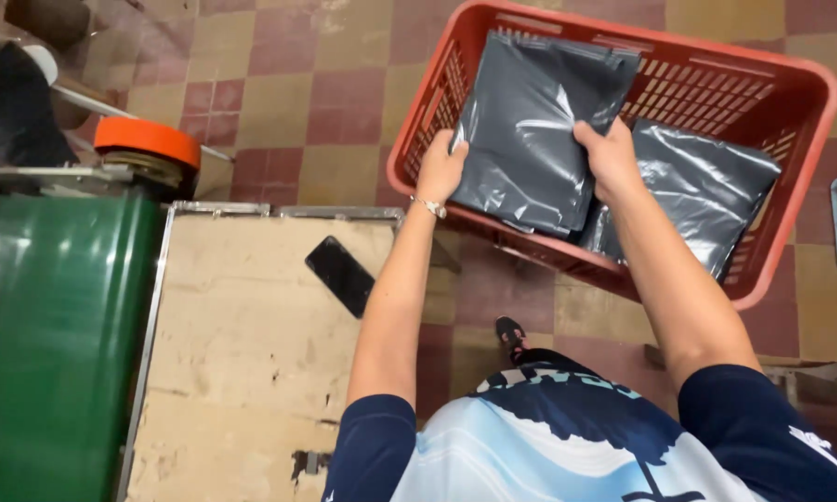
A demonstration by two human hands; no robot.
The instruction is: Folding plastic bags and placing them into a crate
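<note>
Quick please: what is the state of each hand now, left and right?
Left hand: closed on the left edge of the dark grey plastic package over the red crate.
Right hand: closed on the same package, right edge.

A: Which packages appear?

B: A stack of flat dark-grey plastic mailer bags (530, 130) stands against the red plastic crate's (716, 65) left wall; another glossy grey bag (706, 191) lies by its right wall.

A: Any screens?

B: A black phone (341, 274), screen dark, near the wooden bench's far right corner.
</note>
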